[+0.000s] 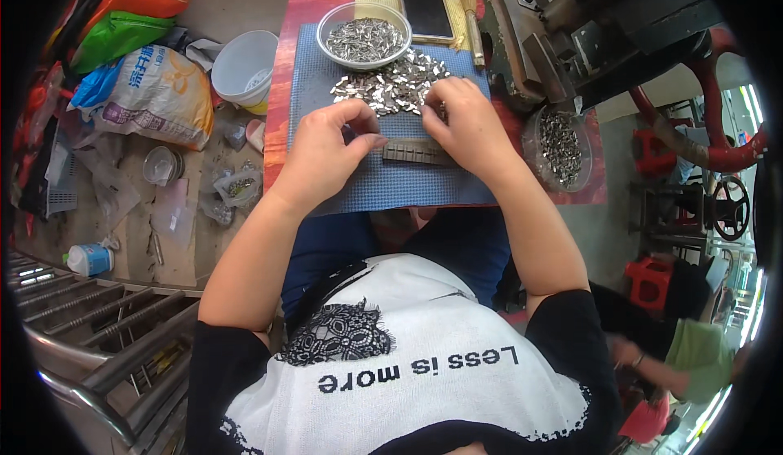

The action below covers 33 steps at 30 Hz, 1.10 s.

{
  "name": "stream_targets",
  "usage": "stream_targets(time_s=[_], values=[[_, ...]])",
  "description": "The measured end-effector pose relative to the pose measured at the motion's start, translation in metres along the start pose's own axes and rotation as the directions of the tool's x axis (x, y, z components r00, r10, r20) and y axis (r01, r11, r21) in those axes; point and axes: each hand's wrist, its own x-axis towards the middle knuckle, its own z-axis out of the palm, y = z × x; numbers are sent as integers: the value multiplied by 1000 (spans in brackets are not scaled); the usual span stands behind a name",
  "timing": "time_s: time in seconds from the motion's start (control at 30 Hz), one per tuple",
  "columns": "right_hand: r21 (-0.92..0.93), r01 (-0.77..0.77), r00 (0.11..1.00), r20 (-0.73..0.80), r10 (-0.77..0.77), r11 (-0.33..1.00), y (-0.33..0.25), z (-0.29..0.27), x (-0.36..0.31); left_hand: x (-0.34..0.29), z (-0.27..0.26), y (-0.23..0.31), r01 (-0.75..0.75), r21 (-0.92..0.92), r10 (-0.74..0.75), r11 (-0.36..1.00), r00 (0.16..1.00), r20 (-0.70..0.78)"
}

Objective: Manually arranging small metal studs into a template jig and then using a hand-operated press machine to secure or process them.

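On a blue textured mat (318, 190), a narrow metal strip with a row of slots (418, 151) lies crosswise in front of me. My left hand (333, 143) is at its left end, thumb and fingers curled together; anything between them is too small to make out. Over the strip's right part, my right hand (469, 124) is closed in a pinch, its fingertips beside the loose pieces and their contents hidden. Just beyond both hands spreads a pile of small shiny metal pieces (387, 88). Behind it stands a clear round bowl (321, 37) of thin metal pins (367, 39).
A phone (424, 8) and a small brush (470, 14) lie at the table's far side. To the right are a machine (555, 39) and a clear tub of metal parts (559, 149). A white bucket (245, 59) and sacks (155, 100) stand left; another person's arm (652, 369) shows lower right.
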Motion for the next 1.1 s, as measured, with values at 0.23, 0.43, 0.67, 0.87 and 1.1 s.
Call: stream_targets(time_s=[0.23,0.43,0.67,0.87,1.1], values=[[396,-307,943,6,332,866,3,-22,-39,1,8,-5,-294,337,292,895,955,56],[522,-379,917,103,384,764,-1,-18,-65,6,3,0,-229,315,197,921,972,131],[340,-213,977,52,208,916,8,-26,-74,5,2,-1,-98,232,74,968,991,110],[419,-280,959,86,270,864,13,-24,-65,-3,14,-3,-255,441,267,860,963,36],[30,-187,974,-125,189,982,22,-12,-31,-11,-6,-4,-199,363,239,910,969,-67]])
